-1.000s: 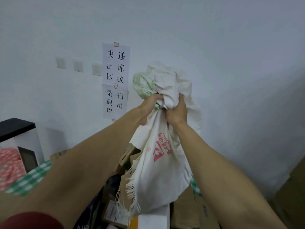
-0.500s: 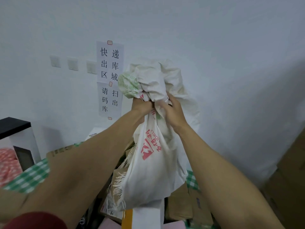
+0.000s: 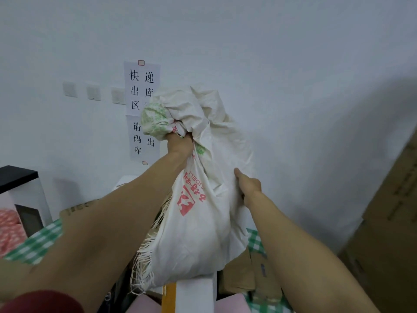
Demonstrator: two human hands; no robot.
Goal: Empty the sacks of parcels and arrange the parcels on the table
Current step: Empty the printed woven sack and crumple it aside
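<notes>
The sack (image 3: 203, 233) is held upended over the surface (image 3: 33, 247), its bunched end clenched in the left grip (image 3: 180, 144) and its side clutched in the right grip (image 3: 248, 186); shaking is judged needed to free the white box (image 3: 196, 292).

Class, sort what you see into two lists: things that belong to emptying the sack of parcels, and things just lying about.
Belongs to the job:
white sack, gripped by left hand and right hand
white box below it
brown parcels
green checked table

Just lying about:
wall notices
wall switches
black-topped box
large carton
</notes>
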